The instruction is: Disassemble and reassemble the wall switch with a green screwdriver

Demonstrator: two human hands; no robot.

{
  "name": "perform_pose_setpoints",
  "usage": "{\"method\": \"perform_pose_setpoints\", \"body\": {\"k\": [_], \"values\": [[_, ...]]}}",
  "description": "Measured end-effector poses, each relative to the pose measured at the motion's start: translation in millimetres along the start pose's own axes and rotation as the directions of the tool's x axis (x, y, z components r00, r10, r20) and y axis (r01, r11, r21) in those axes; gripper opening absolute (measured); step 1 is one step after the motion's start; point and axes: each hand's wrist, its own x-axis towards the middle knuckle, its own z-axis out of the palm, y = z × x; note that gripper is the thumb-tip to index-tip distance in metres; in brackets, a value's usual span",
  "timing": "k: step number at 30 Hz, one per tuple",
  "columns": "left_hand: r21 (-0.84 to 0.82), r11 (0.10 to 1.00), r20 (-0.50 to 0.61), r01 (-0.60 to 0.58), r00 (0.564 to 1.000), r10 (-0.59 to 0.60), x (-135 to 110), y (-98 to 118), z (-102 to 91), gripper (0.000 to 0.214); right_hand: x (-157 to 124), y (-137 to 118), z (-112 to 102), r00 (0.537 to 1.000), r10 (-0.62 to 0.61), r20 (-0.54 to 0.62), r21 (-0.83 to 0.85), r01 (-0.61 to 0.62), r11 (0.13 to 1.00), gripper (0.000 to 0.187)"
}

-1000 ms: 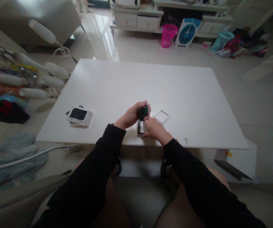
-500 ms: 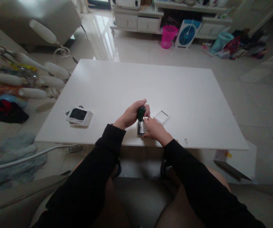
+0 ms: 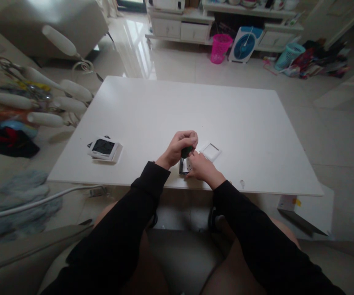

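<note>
My left hand (image 3: 178, 148) is closed around the dark green handle of a screwdriver (image 3: 186, 152), which stands roughly upright over a wall socket (image 3: 183, 167). The socket, white with slots and a dark edge, lies near the table's front edge. My right hand (image 3: 204, 167) grips it from the right side, covering much of it, with fingertips close to the screwdriver. Whether the screwdriver's tip sits in a screw is too small to tell. Just beyond my right hand lies a white square frame (image 3: 213, 158).
On the white table (image 3: 152, 106), a stack of white plates with a dark panel (image 3: 103, 146) lies at the left. A small clear packet (image 3: 242, 183) is near the front edge. A lamp with white shades (image 3: 72, 89) stands beside the table's left side.
My left hand has turned on the screwdriver, its fingers now curled over the top of the handle. My right hand stays on the socket. The view has shifted slightly.
</note>
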Motion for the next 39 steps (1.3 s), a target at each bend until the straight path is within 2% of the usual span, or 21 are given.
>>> {"method": "perform_pose_setpoints", "body": {"k": [6,9,12,15,17,20,24,30,35,39], "values": [[0.191,0.977,-0.091,0.099,0.992,-0.083,4.8,-0.3,-3.6,0.061,-1.3,-1.3,-1.9,1.0,0.01,0.01,-0.003,-0.01,1.0,0.079],[0.133,0.984,-0.114,0.117,0.988,-0.102,5.6,2.1,-0.6,0.06,-1.8,-2.2,-3.6,0.999,0.026,0.024,-0.011,-0.025,1.0,0.075],[0.016,0.991,-0.024,0.13,0.991,-0.13,3.9,3.1,1.7,0.054,-1.9,-2.5,-4.6,0.999,0.024,0.024,0.001,-0.024,1.0,0.076],[-0.048,0.995,0.042,0.082,0.996,-0.08,1.5,1.6,0.4,0.045,-2.3,-2.8,-4.9,1.0,0.02,0.024,0.0,-0.02,1.0,0.077],[-0.038,0.998,0.032,0.049,0.998,-0.048,1.2,0.3,-1.9,0.043,-2.8,-3.3,-4.8,1.0,0.02,0.019,-0.012,-0.02,1.0,0.076],[0.04,0.998,-0.039,0.04,0.998,-0.039,3.1,0.3,-5.1,0.043,-3.4,-4.1,-4.5,1.0,0.026,0.012,-0.032,-0.026,0.999,0.072],[0.162,0.981,-0.083,0.11,0.992,-0.097,5.7,3.7,-4.7,0.056,-3.0,-3.6,-4.0,1.0,0.019,0.016,-0.036,-0.018,0.999,0.072],[0.058,0.975,-0.017,0.215,0.977,-0.214,4.0,7.0,3.0,0.066,-1.9,-1.6,-3.0,1.0,0.008,0.014,-0.004,-0.008,1.0,0.075],[-0.001,0.991,0.061,0.131,0.99,-0.131,1.5,3.6,0.5,0.051,-2.8,-2.1,-3.5,1.0,0.007,0.008,0.0,-0.007,1.0,0.074],[0.082,0.993,-0.005,0.087,0.996,-0.087,2.6,-0.5,-7.0,0.046,-3.2,-3.2,-3.5,1.0,0.022,0.012,-0.033,-0.021,0.999,0.07]]}}
